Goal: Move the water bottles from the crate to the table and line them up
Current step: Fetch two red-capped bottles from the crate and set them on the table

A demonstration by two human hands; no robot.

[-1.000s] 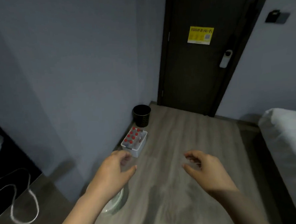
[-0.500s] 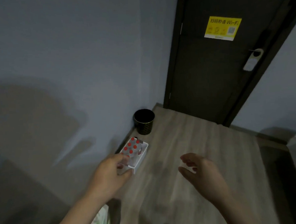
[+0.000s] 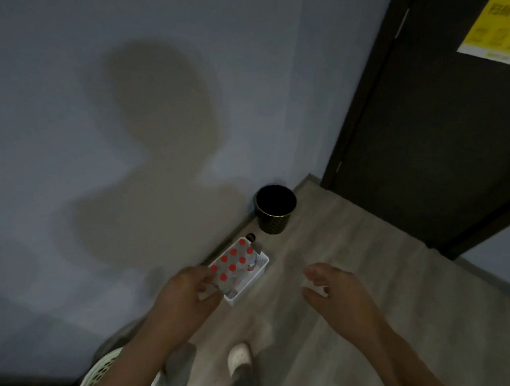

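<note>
A small white crate [image 3: 254,278] stands on the wooden floor against the grey wall. Several water bottles with red caps [image 3: 232,261] stand upright inside it, filling its left part. My left hand [image 3: 187,298] reaches toward the crate's near left corner, fingers apart, its fingertips close to the nearest caps; it holds nothing. My right hand [image 3: 334,292] hovers over the floor to the right of the crate, fingers loosely spread and empty. No table is in view.
A black round bin [image 3: 274,211] stands by the wall just beyond the crate. A dark door [image 3: 437,122] with a yellow notice fills the right. A pale perforated basket [image 3: 109,371] sits at bottom left. My foot in a white slipper [image 3: 240,359] is below.
The view has moved closer to the crate and tilted down. My left hand has reached nearer to the crate's bottles. My right hand stays open beside it.
</note>
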